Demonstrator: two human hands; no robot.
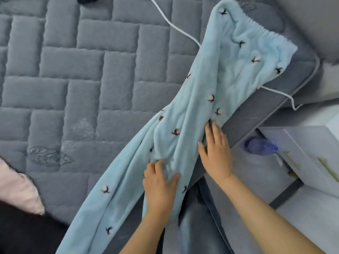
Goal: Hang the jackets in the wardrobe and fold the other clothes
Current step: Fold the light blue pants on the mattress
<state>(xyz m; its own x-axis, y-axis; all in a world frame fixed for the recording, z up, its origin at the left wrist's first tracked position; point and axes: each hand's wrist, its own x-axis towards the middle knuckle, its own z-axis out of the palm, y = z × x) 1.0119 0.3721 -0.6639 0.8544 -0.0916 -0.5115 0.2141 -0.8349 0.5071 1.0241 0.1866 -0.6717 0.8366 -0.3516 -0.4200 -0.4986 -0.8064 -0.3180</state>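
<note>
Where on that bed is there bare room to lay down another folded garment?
The widest bare patch is the grey quilted mattress, between the blue fleece trousers and the pink cloth. The right edge is crowded: trousers, both hands and the white cable.

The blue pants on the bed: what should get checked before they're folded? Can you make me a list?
1. Pants on the mattress: not ok, their right side lies over the bed edge.
2. Pants smooth: not ok, creases run down the middle.
3. Left hand flat on the fabric: ok.
4. Right hand at the pants' right edge: ok.
5. White cable clear of the pants: not ok, it runs under the waistband end.
6. Leg ends lined up: cannot tell, they run out of view.
</note>
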